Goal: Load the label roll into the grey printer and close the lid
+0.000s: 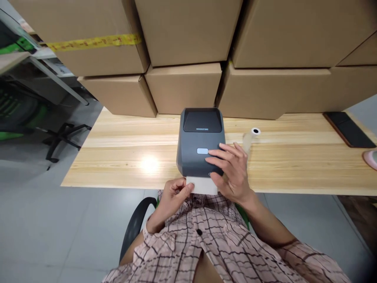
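Observation:
A dark grey label printer (193, 157) stands on the wooden table near its front edge. From its front a white label strip (202, 185) sticks out over the table edge. My left hand (176, 194) pinches the strip's left side between thumb and fingers. My right hand (232, 169) rests on the printer's right side with fingers spread, the index fingertip beside the pale oblong button (202, 151). Its thumb is close to the strip's right corner. Whether that fingertip presses the button I cannot tell.
Cardboard boxes (184, 88) are stacked along the table's (123, 157) back. A small white roll (255, 131) lies right of the printer. Further right are a dark phone (349, 129) and a pink and white object (370, 159) cut by the frame. An office chair (61, 135) stands at left.

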A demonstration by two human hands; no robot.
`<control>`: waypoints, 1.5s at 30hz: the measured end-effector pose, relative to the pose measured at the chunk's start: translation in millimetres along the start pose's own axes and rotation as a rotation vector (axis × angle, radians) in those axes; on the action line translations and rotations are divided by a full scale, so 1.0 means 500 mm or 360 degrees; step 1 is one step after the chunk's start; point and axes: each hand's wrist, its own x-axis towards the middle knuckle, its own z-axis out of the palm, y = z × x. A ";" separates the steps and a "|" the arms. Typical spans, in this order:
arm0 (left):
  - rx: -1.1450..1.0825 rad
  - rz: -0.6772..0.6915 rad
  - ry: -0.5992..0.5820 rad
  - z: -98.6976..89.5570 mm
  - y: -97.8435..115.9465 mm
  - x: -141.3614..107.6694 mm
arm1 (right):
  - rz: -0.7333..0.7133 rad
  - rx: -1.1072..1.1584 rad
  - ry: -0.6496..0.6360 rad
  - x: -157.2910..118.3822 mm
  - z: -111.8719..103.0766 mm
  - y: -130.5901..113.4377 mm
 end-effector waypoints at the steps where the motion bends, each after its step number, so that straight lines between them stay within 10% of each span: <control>1: 0.0058 0.0060 0.0024 -0.006 -0.003 -0.001 | -0.0057 -0.0028 -0.0062 0.009 -0.008 -0.004; 12: 0.0272 0.0583 0.0700 -0.055 0.001 0.033 | -0.0224 -0.0245 -0.0182 0.077 -0.017 -0.041; 23: 0.0224 0.0515 0.0295 -0.023 -0.018 0.045 | 0.0876 0.0535 -0.0028 -0.055 -0.018 0.016; 33: 0.0352 0.0691 0.0432 -0.002 -0.027 0.060 | 0.0813 0.0592 0.0002 -0.066 -0.002 0.012; 45: 0.0243 0.1015 0.0556 -0.096 0.110 0.258 | 0.0246 0.0135 -0.0033 0.191 -0.041 0.103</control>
